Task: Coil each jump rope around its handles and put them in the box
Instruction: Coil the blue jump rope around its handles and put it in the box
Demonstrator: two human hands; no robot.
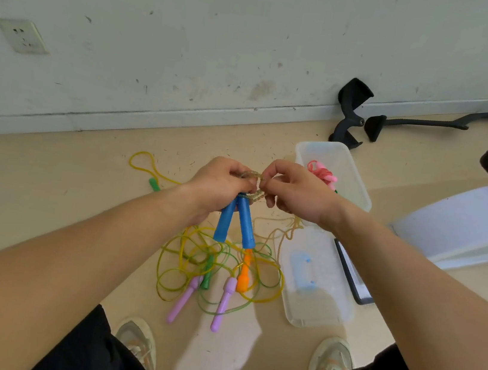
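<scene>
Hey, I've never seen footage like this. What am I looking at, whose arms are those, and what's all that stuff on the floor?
There is no machine here. The single picture comes from a camera worn on a person's head, looking down at their own bare arms. The left hand grips the two blue plastic handles of a jump rope. The right hand pinches its clear glittery rope, which is looped near the handle tops. On the beige floor below lies a tangle of yellow and green ropes with two lilac handles, an orange handle and a green handle. To the right stands a clear plastic box holding a coiled pink rope. A clear lid lies nearer the person.
</scene>
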